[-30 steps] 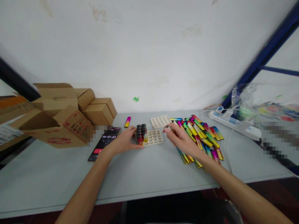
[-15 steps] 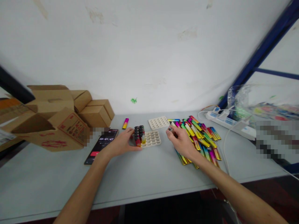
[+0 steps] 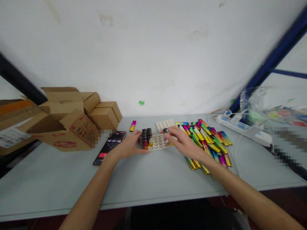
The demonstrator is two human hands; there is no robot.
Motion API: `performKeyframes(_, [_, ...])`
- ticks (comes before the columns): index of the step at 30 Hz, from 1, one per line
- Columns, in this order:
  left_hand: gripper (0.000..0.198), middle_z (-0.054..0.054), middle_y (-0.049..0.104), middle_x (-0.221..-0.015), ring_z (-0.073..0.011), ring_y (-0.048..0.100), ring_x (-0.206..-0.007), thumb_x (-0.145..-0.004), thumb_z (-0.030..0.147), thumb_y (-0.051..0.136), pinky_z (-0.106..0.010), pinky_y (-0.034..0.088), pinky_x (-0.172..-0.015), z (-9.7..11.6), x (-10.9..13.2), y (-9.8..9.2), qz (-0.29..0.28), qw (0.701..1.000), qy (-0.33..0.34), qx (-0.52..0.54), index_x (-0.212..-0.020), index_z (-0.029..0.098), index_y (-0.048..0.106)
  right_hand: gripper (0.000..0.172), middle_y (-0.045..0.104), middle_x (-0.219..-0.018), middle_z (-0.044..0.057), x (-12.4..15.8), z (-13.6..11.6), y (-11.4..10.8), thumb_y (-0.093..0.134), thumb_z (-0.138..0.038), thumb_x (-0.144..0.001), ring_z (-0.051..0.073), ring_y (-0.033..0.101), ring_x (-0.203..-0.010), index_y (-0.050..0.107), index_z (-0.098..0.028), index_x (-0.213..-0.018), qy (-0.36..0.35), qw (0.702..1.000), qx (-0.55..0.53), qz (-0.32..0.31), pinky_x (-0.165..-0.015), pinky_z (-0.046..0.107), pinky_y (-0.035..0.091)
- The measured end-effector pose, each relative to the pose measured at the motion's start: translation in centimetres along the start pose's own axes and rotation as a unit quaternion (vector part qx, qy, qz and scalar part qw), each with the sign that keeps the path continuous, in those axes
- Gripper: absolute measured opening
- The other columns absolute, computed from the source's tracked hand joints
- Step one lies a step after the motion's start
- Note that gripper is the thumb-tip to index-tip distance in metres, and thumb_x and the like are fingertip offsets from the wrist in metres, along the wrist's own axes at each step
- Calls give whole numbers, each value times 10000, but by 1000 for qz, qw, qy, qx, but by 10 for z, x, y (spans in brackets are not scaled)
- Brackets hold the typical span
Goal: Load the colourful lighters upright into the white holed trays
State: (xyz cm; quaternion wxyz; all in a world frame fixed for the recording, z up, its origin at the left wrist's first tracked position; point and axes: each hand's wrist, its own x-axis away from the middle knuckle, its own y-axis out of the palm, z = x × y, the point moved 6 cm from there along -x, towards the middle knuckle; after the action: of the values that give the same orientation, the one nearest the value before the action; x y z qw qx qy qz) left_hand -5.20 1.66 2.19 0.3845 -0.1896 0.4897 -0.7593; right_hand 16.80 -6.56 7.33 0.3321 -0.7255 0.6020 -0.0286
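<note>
Grey table [image 3: 153, 182] carried cardboard boxes [image 3: 69, 127] at far left and the lighter pile [image 3: 211, 140] at right. Phone [image 3: 109, 147] lay just left of the left hand [image 3: 128, 147]. White tray [image 3: 160, 142] sat at table centre, with upright lighters [image 3: 146, 138] filling its left end. Left hand cupped the tray's left end, fingers curled. Right hand [image 3: 184, 144] pinched one lighter [image 3: 166, 131] over the tray's far right edge.

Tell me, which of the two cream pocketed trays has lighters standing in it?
The nearer cream pocketed tray, touched by the left hand: dark-capped lighters stand at its left end. The tray behind it holds none.
</note>
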Motion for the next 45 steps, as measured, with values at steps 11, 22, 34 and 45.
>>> performKeyframes(11, [563, -60, 633, -1105, -280, 639, -1039, -698, 600, 856, -414, 542, -943, 0, 1, 1, 1, 1000, 17, 17, -1037, 204, 644, 380, 636, -704, -11, -23, 13, 31, 719, -516, -944, 129, 554, -647, 690, -164, -802, 5, 998, -59, -9, -605, 237, 430])
performKeyframes(22, [578, -47, 619, -1076, -277, 637, -1019, -680, 588, 877, -429, 548, -934, 0, 1, 1, 13, 999, 13, 29, -1026, 195, 632, 184, 774, -894, 100, -19, 5, 42, 754, -319, -959, 198, 718, -792, 790, -146, -1009, -117, 982, 140, -39, -737, 268, 516])
performKeyframes(34, [534, -58, 622, -1096, -279, 642, -1002, -682, 502, 887, -409, 547, -892, 1, 1, 2, 1, 1000, 0, 29, -1035, 191, 635, 121, 802, -848, 98, -30, 5, 60, 784, -249, -938, 185, 730, -731, 758, -132, -953, 12, 984, 157, -88, -638, 233, 447])
performKeyframes(45, [550, -65, 622, -1053, -287, 646, -961, -684, 618, 846, -411, 567, -844, 0, -1, -1, 9, 1000, 11, 26, -978, 199, 644, 347, 778, -859, 109, -19, 9, 40, 717, -484, -972, 203, 701, -762, 729, -140, -930, 0, 962, 252, -102, -659, 272, 408])
